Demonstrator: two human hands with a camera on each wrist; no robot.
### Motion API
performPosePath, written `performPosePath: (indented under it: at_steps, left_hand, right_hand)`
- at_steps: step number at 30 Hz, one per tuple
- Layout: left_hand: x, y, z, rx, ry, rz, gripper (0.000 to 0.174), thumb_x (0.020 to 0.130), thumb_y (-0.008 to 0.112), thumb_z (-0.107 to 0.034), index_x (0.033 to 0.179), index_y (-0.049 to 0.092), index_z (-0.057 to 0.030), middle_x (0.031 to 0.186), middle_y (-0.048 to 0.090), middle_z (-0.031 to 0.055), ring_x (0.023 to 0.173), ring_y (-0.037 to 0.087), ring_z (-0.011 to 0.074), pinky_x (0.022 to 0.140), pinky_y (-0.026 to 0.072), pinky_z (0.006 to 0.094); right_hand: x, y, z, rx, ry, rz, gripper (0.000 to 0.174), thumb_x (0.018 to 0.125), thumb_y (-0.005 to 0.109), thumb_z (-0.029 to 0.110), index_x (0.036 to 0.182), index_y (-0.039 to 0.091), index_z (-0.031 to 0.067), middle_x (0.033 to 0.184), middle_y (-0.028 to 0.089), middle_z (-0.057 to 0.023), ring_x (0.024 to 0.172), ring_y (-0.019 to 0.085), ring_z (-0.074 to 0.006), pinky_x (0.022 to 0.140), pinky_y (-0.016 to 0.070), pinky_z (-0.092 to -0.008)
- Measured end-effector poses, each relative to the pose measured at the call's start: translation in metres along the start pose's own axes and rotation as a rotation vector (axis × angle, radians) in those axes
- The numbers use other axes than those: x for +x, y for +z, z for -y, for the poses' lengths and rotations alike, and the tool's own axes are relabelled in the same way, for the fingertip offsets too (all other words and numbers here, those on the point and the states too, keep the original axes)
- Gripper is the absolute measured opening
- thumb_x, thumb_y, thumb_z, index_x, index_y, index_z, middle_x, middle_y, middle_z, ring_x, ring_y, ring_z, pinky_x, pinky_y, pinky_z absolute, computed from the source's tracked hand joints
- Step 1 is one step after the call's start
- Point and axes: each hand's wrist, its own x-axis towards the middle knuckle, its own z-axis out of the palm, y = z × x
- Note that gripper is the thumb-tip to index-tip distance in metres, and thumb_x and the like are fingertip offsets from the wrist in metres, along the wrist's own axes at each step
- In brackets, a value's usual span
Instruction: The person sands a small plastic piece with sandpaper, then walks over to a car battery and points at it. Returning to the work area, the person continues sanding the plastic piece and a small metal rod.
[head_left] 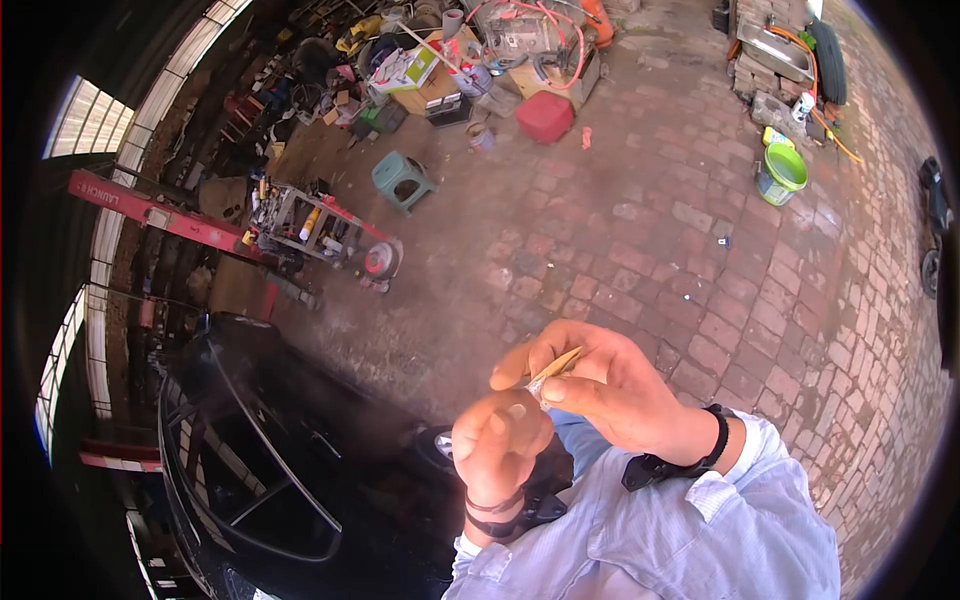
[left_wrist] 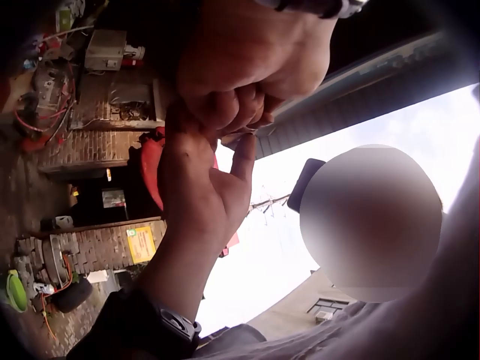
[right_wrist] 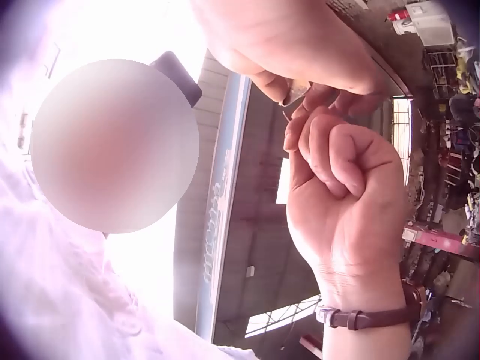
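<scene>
R hand [head_left: 630,395] pinches small tan pc [head_left: 561,364]; L hand [head_left: 492,452] curls close by, can't tell if gripping; light, steady pinch likely suits it.

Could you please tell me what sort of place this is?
Probably a vehicle repair workshop with a brick-paved yard: a black car stands close by, with a red beam marked LAUNCH and a crowded metal rack.
</scene>
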Motion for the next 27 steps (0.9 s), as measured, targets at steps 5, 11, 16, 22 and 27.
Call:
performPosePath:
  at_steps: [5, 11, 16, 22, 27]
  left_hand:
    - [0.0, 0.006, -0.001, 0.036, 0.021, -0.059, 0.042, 0.097, 0.052, -0.031, 0.064, 0.04, -0.0064, 0.053, 0.03, -0.0041, 0.041, 0.024, 0.0062, 0.038, 0.0169, 0.0247]
    - [-0.004, -0.008, -0.004, 0.081, 0.009, 0.093, 0.034, 0.096, 0.055, -0.026, 0.074, 0.045, -0.0018, 0.056, 0.036, -0.0021, 0.045, 0.03, 0.0079, 0.04, 0.0216, 0.0242]
    - [-0.009, -0.008, -0.003, 0.452, 0.002, 0.126, 0.023, 0.095, 0.056, -0.019, 0.089, 0.056, 0.003, 0.062, 0.047, 0.0029, 0.052, 0.038, 0.0086, 0.047, 0.0283, 0.0245]
    - [0.001, 0.002, -0.015, 0.956, 0.114, 0.061, 0.012, 0.08, 0.059, 0.007, 0.09, 0.064, 0.002, 0.08, 0.064, 0.01, 0.071, 0.061, 0.0213, 0.063, 0.0461, 0.0296]
    - [-0.011, -0.004, -0.008, 0.857, 0.169, -0.045, 0.011, 0.088, 0.063, -0.004, 0.086, 0.063, 0.0064, 0.074, 0.063, 0.0099, 0.051, 0.05, 0.009, 0.045, 0.0361, 0.0199]
  right_hand:
    - [-0.003, 0.002, -0.004, -0.001, 0.042, 0.022, 0.019, 0.095, 0.057, 0.013, 0.105, 0.055, -0.0021, 0.114, 0.061, -0.0161, 0.107, 0.058, -0.0187, 0.09, 0.0464, -0.0323]
    - [-0.006, -0.003, 0.003, -0.057, 0.166, 0.004, 0.02, 0.094, 0.057, 0.013, 0.105, 0.056, -0.0042, 0.113, 0.062, -0.017, 0.093, 0.063, -0.0172, 0.084, 0.0492, -0.03]
    - [-0.007, -0.013, 0.004, -0.002, 0.289, -0.016, 0.021, 0.094, 0.058, 0.012, 0.105, 0.056, -0.0057, 0.112, 0.062, -0.0163, 0.092, 0.063, -0.0141, 0.083, 0.0493, -0.0287]
    - [-0.013, -0.008, 0.006, -0.092, 0.082, -0.135, 0.017, 0.094, 0.058, 0.009, 0.105, 0.056, -0.0033, 0.109, 0.063, -0.0118, 0.096, 0.059, -0.0131, 0.082, 0.048, -0.0274]
    - [-0.021, -0.011, -0.001, -0.167, 0.04, -0.067, 0.015, 0.093, 0.059, 0.007, 0.103, 0.053, -0.0026, 0.096, 0.061, -0.0075, 0.092, 0.059, -0.0127, 0.08, 0.0488, -0.0279]
